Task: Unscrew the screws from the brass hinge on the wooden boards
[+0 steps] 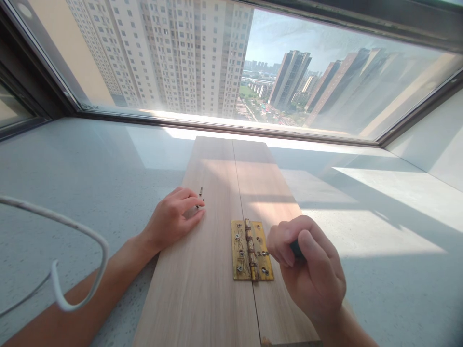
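Note:
A brass-coloured hinge [250,250], worn and stained, lies flat across the seam between two wooden boards [202,289]. Several screws sit in its left leaf, and one shows in the lower hole of the right leaf. My right hand [311,270] is closed around the dark handle of a screwdriver [297,249]. Its tip end points at a screw [265,253] in the right leaf; the hand hides most of the shaft. On the left board rests my left hand [177,212], fingers apart, beside a few loose screws [200,192]. The fingers partly cover some of them.
A white cable [87,231] loops in the left foreground over my left forearm. Under the boards is a pale speckled sill [390,279]. A large framed window [231,126] stands behind them, with tall buildings outside. Sunlight and shadow stripe the surfaces.

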`<state>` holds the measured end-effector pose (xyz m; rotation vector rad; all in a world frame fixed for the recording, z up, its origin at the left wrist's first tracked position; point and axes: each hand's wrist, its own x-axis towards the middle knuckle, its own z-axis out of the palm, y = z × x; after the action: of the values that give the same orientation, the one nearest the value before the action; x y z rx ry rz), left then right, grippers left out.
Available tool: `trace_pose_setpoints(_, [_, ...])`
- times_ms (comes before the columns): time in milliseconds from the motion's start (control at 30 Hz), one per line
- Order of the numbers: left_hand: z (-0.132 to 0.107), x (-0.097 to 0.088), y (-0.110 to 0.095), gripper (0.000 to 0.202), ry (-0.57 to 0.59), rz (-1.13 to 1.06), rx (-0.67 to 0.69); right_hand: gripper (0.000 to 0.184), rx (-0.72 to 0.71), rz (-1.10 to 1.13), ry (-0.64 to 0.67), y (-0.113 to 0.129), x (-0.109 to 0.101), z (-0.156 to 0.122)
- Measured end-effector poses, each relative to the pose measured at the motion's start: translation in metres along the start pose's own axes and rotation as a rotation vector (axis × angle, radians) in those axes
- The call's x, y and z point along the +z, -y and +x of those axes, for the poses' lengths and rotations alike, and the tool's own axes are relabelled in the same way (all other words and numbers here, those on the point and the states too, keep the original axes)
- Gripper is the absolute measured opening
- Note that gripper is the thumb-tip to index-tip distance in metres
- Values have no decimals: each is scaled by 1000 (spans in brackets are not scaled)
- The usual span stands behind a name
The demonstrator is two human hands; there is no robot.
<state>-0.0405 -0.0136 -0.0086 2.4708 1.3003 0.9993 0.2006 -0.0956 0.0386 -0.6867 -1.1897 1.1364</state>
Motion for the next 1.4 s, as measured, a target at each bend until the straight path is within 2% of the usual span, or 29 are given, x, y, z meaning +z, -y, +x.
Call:
trace_pose_setpoints(100, [0, 0, 0, 11, -1, -2, 3, 28, 16, 48, 81, -1, -4, 3])
trace_pose_setpoints(267, [0, 1, 1, 11, -1, -3, 0, 26, 164, 47, 249, -1, -13, 13])
trace_pose_setpoints(333, [0, 1, 2, 11, -3, -1, 6, 28, 132, -26, 220, -1, -15, 14])
trace_pose_setpoints(467, [-1, 1, 3, 12, -17, 15, 23, 32, 7, -243, 56, -1, -10, 6])
trace_pose_setpoints(533, [0, 0, 2, 12, -42, 31, 24, 38, 9, -272, -14, -1, -4, 1])
trace_pose_setpoints(600, [0, -1, 1, 14, -78, 52, 24, 43, 16, -252, -30, -2, 2, -1])
trace_pose_setpoints(700, [0, -2, 1, 15, -114, 77, 32, 45, 43, -207, 43, -2, 5, 5])
trace_pose_setpoints(867, [-1, -2, 2, 15, -118, 75, 35, 48, 158, -99, 342, 0, -8, 18])
trace_pose_setpoints(933, [-1, -2, 2, 15, -116, 73, 34, 43, 188, -43, 380, -1, -13, 20])
trace_pose_setpoints(1067, [-1, -2, 2, 15, -111, 73, 34, 28, 224, 50, 283, -1, -17, 18])
trace_pose_setpoints(1167, [-2, -2, 2, 15, -106, 77, 30, 23, 96, -155, 122, 2, -13, 11])
trace_pose_setpoints(1233, [-2, -3, 2, 14, -102, 76, 26, 27, 50, -289, -8, 3, -8, 5])
trace_pose_setpoints(1300, [-2, -3, 2, 14, -96, 73, 23, 37, 41, -308, -114, 4, 0, 0])
trace_pose_setpoints(1367, [-2, -3, 2, 14, -94, 74, 19, 42, 35, -300, -129, 3, 6, -2])
trace_pose_setpoints(1400, [-2, -3, 2, 14, -93, 76, 17, 43, 42, -297, -94, 2, 8, -2])
